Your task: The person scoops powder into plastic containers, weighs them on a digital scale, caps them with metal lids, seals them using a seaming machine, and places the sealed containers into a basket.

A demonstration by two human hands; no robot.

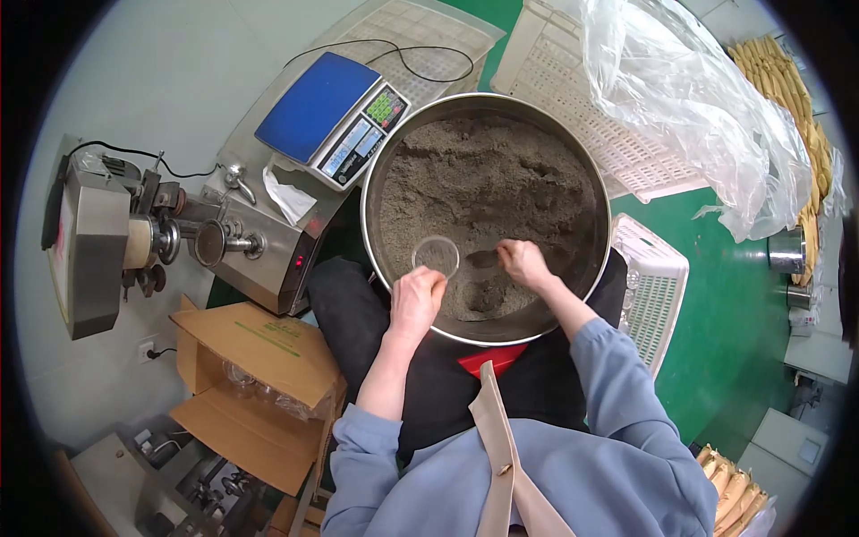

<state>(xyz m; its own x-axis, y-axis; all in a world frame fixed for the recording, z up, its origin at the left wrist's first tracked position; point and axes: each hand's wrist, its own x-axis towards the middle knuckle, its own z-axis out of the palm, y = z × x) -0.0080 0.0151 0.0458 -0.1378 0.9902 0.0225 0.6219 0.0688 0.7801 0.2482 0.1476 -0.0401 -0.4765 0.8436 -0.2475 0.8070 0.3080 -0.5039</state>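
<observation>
A large round metal pan [602, 197] rests at the lap and holds grey-brown, crumbly powder [465, 170]. My left hand [417, 300] is closed on the rim of a small clear round container [436, 257], held over the near left part of the powder. To the right of it, my right hand [525, 264] is closed just above the powder, beside a dark hollow. Its fingertips are pinched together; what they hold, if anything, is too small to make out.
A blue-topped scale [318, 106] stands behind the pan at left, near a metal machine [259, 242]. An open cardboard box [259, 358] is at lower left. White crates [658, 277] and plastic sheeting [698, 107] lie at right.
</observation>
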